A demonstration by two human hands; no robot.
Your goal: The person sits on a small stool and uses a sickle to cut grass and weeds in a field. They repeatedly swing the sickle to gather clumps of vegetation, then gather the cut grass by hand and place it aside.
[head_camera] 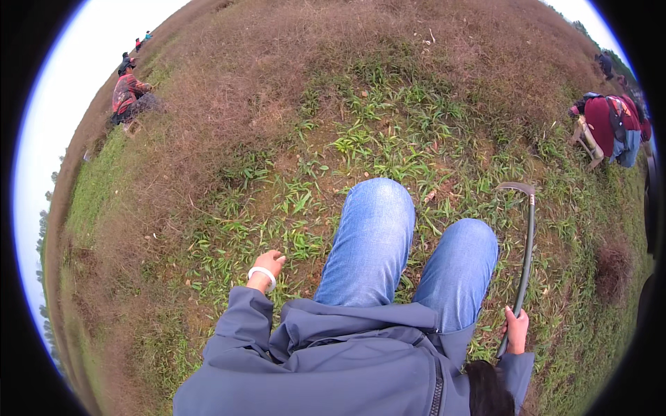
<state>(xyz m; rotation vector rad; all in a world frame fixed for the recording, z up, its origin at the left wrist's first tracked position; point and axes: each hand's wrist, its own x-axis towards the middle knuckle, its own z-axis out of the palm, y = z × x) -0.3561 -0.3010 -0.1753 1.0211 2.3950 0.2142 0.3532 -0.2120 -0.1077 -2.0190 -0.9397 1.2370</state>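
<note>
My right hand [516,329] grips the lower part of a sickle's long, dark, slightly bent handle [529,234]. Its curved blade [515,186] points left at the far end, over the low green plants beyond my right knee. My left hand [269,263], with a white bangle [264,277] at the wrist, hangs left of my thigh over the leafy ground. Its back faces me and the fingers look partly bent; whatever lies under them is hidden. Between the hands are my bent knees [377,223] in blue jeans.
Dry reddish-brown stalks [234,67] stand ahead and to the left, past green leafy weeds [400,140]. A person [130,93] sits low at the far left. At right, another person [611,125] bends beside a wooden stool [588,140]. A brown clump [614,268] lies nearby.
</note>
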